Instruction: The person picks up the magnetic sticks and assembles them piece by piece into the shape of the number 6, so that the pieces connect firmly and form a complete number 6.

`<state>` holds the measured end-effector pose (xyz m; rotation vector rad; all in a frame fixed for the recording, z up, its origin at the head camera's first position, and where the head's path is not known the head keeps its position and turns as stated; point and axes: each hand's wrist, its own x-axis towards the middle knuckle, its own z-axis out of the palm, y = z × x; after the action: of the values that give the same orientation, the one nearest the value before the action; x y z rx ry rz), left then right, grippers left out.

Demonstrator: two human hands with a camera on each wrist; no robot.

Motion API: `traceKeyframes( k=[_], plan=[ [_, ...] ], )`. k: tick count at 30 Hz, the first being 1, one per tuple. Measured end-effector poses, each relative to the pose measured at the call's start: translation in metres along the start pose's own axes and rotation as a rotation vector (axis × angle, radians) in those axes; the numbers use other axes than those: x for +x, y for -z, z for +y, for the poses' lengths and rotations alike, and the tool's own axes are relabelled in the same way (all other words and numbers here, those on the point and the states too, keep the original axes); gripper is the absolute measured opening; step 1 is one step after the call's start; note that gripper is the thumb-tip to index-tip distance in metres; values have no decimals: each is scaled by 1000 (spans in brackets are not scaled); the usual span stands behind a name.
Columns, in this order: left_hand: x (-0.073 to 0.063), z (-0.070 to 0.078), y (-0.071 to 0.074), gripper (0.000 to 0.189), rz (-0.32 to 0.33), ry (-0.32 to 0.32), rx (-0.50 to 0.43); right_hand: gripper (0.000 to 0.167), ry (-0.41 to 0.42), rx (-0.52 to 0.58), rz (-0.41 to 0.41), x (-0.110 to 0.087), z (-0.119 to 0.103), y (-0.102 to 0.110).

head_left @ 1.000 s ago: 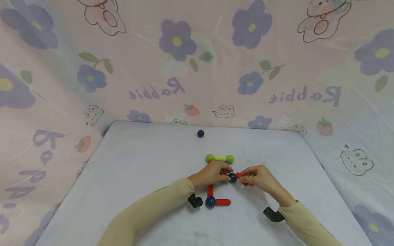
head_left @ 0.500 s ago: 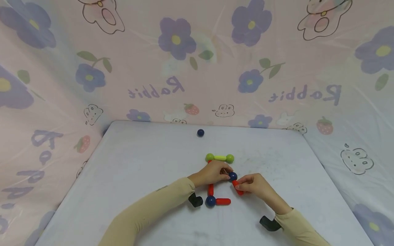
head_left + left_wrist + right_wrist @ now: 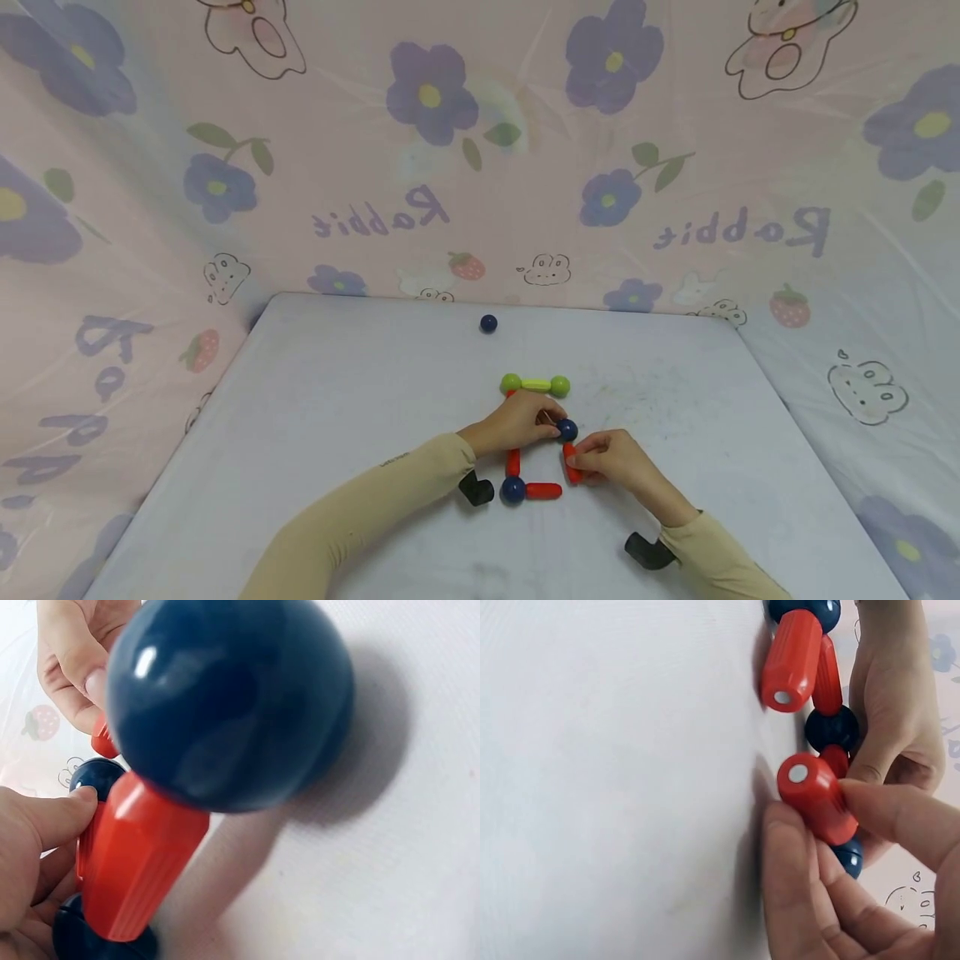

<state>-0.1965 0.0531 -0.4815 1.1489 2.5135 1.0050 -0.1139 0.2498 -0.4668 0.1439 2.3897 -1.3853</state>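
Note:
My left hand (image 3: 521,421) pinches a dark blue ball (image 3: 567,430) on the right of a stick-and-ball shape. In the left wrist view my thumb lies against that ball (image 3: 99,777), and a red rod (image 3: 86,840) runs from it behind my fingers. My right hand (image 3: 618,462) pinches another red rod (image 3: 572,463), whose far end meets the ball. The rod's near end shows a round silvery tip (image 3: 798,774) in the right wrist view. Nearer the body, a blue ball (image 3: 513,490) joins two red rods. The left hand hides the middle of the shape.
A green rod with a green ball (image 3: 560,386) at each end lies at the shape's far side. One loose blue ball (image 3: 489,323) sits near the back of the white table (image 3: 360,375). Patterned cloth (image 3: 510,167) hangs behind. Black wrist mounts (image 3: 648,551) stick out under both sleeves.
My right hand has moved toward the body and slightly left, swinging its red rod round the blue ball until it points nearly straight toward the body. The left hand has stayed put.

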Motion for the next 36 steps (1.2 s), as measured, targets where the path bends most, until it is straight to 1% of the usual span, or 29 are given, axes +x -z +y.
traceKeyframes(
  k=[6, 14, 23, 28, 36],
  plan=[
    [0, 0, 0, 27, 0, -1, -6, 27, -17, -2, -1, -2, -3, -3],
    [1, -1, -1, 28, 6, 18, -11, 26, -3, -1, -17, -1, -3, -2],
    [0, -3, -2, 28, 12, 11, -10, 22, -28, -37, 20, 1, -2, -4],
    [-1, -1, -2, 27, 18, 1, -7, 23, -25, -33, 22, 2, -1, -5],
    [-3, 2, -1, 27, 22, 14, -40, 21, -35, -28, 34, 5, 0, -5]
  ],
)
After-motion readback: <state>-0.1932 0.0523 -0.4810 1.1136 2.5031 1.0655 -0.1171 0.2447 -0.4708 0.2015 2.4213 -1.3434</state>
